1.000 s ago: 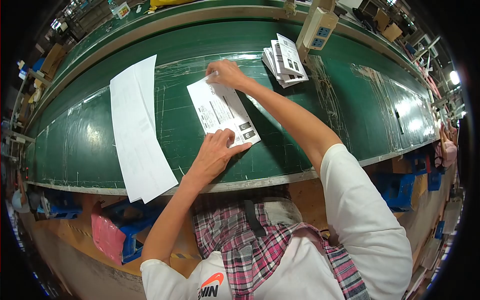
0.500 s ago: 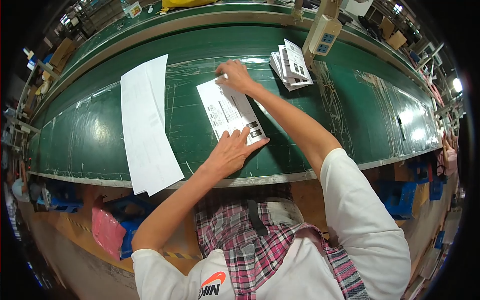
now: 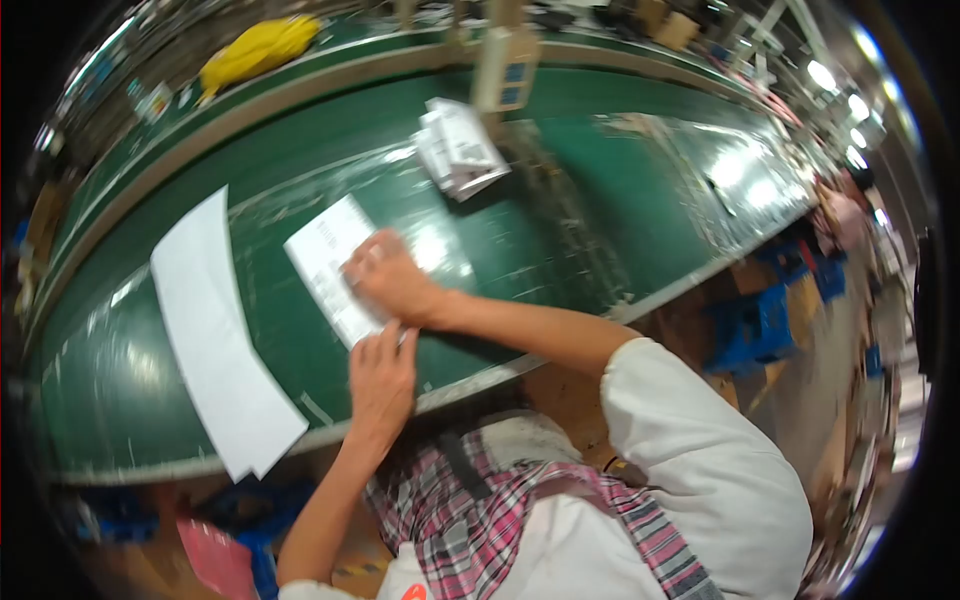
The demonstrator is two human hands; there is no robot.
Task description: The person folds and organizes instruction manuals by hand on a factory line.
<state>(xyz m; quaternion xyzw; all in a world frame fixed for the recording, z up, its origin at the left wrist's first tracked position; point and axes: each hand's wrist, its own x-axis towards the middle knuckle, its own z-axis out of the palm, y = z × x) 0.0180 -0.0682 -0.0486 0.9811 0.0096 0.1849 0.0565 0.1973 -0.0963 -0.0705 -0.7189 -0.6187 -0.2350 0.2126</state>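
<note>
A white printed sheet (image 3: 325, 235), apparently folded, lies slantwise on the green work surface. My right hand (image 3: 395, 280) is on top of it, over its middle right side, with the fingers curled down and smeared by motion. At the sheet's near end is my left hand (image 3: 383, 380), its fingers drawn together on the paper's edge. The fingertips of my left hand come close to the right wrist. Left of this sheet, long white sheets (image 3: 205, 320) overlap and reach over the table's front edge. Beyond my right hand sits a pile of folded printed papers (image 3: 460, 150).
A post with a socket box (image 3: 508, 80) rises behind the paper pile. Along the back runs a raised ledge, with a yellow bundle (image 3: 260, 55) beyond it. Blue stools (image 3: 750, 325) stand below the front edge. Another person (image 3: 840, 215) is at the far right.
My view has turned to the right, so the table appears shifted left. My right hand has moved from the sheet's far end down toward its near end, close to my left hand.
</note>
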